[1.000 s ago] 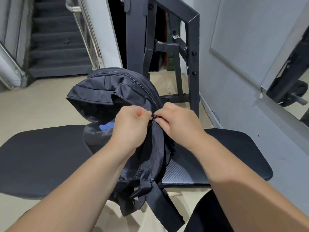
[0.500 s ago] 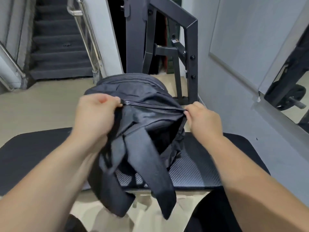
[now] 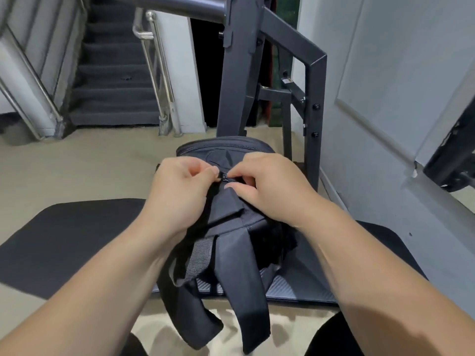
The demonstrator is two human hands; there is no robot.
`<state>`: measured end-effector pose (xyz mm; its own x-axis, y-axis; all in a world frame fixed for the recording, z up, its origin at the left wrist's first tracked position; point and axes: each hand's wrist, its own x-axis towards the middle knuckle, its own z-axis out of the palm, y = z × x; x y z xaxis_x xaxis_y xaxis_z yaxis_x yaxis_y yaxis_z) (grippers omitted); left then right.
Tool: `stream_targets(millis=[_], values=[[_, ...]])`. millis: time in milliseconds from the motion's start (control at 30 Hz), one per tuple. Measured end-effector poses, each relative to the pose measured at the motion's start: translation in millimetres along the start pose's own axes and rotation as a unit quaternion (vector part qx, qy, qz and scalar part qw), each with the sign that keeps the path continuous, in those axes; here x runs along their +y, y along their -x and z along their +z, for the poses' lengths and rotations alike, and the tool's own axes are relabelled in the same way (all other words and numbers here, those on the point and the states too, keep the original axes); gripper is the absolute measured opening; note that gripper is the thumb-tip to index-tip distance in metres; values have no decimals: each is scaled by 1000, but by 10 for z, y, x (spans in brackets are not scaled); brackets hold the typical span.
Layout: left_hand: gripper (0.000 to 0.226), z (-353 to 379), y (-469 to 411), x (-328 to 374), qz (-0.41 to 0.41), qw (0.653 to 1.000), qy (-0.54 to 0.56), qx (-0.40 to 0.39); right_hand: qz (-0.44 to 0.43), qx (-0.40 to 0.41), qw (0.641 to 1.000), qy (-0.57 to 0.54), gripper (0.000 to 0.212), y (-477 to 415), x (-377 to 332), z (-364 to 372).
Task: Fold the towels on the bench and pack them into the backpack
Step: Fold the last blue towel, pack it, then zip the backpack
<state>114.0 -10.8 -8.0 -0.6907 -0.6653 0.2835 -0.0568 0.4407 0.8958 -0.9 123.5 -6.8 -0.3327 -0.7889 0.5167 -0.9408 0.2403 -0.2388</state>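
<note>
Black backpack at bench front edge, left hand and right hand pinched on its zipper

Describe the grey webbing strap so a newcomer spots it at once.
Start at the black bench, where the backpack stands. On its near face, below the left hand, hangs the webbing strap: narrow, ribbed, lighter grey, unlike the two wide smooth black shoulder straps beside it.

Backpack stands on surface, centre, straps hanging over near edge. Left grip and right grip meet at zipper pull on its top. Rack frame behind; stairs far left.
</note>
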Motion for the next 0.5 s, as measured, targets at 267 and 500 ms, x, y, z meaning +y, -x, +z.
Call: stream_targets(millis=[267, 500], values=[[29, -163, -26, -273, -8, 997, -75, 2, 0, 32, 987, 157, 34, 259, 85, 164], [25, -231, 74, -512, -18, 1000, -1, -17, 139, -65, 976, 154, 14, 395, 270, -114]])
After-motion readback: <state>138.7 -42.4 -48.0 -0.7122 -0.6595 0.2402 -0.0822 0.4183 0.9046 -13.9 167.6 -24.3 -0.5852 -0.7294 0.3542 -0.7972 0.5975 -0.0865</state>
